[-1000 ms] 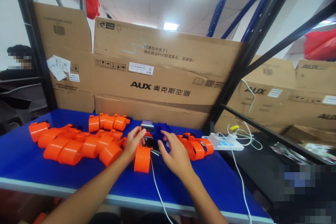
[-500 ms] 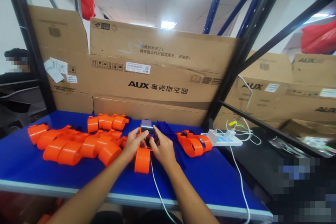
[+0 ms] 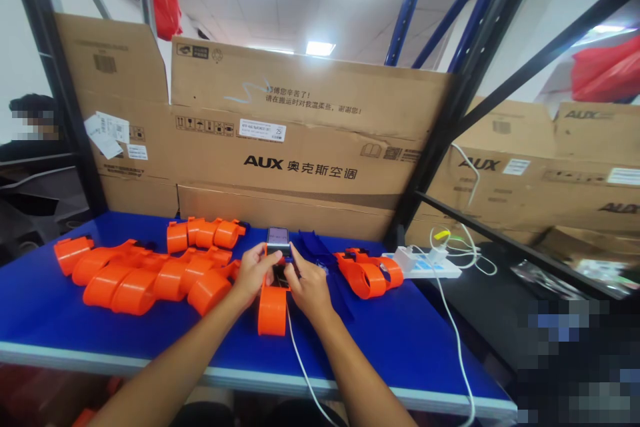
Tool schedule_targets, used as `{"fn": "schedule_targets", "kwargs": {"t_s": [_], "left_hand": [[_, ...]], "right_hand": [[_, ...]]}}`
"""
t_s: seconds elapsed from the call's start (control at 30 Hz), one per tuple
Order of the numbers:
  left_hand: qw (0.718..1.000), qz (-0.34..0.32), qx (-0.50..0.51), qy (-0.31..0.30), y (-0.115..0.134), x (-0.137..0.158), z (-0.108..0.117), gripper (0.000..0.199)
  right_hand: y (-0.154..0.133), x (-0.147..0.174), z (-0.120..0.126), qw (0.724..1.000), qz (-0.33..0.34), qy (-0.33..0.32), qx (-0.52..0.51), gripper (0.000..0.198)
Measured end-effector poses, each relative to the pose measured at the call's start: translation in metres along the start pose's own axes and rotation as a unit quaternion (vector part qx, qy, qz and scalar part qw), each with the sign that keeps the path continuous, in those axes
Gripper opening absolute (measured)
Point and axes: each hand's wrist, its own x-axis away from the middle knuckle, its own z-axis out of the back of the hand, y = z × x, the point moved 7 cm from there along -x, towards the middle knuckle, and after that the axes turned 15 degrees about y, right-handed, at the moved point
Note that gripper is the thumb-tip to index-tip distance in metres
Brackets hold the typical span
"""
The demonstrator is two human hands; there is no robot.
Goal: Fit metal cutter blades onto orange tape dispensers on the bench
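Close together over the blue tabletop, both hands are around a small device with a lit grey screen [image 3: 278, 236]. My left hand [image 3: 254, 272] grips its left side, thumb laid across the lower edge. On the other side my right hand [image 3: 310, 285] has its fingers bent against the device's right and lower part. An orange band [image 3: 273, 312] hangs down on the near side, just below the device; how the two join is hidden by the fingers. From beside the band a white cable [image 3: 299, 355] runs down over the table's front edge.
Several orange bands [image 3: 134, 290] lie in a heap on the left, with another group [image 3: 207, 233] behind. More orange bands [image 3: 369, 277] sit at right, near a white power strip [image 3: 433, 265] with plugs and cables. Cardboard [image 3: 300, 147] walls off the back. Dark blue strips [image 3: 320, 247] lie behind my right hand.
The device has shifted slightly left, and the orange band hangs a little lower. My right fingers have moved slightly at the device's lower part. Both hands stay on it.
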Motion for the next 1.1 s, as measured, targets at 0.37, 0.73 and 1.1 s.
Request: {"fn": "schedule_targets", "kwargs": {"t_s": [0.37, 0.73, 1.1], "left_hand": [[0.997, 0.057, 0.053, 0.007, -0.003, 0.001, -0.001, 0.037], [0.971, 0.212, 0.107, -0.020, -0.016, 0.007, -0.006, 0.046], [0.972, 0.195, 0.130, -0.030, -0.019, 0.005, -0.011, 0.036]], "right_hand": [[0.005, -0.004, -0.004, 0.997, -0.058, -0.020, -0.038, 0.047], [-0.002, -0.003, -0.004, 0.998, 0.049, -0.016, 0.021, 0.043], [-0.005, 0.005, -0.013, 0.990, 0.087, -0.010, 0.109, 0.049]]}}
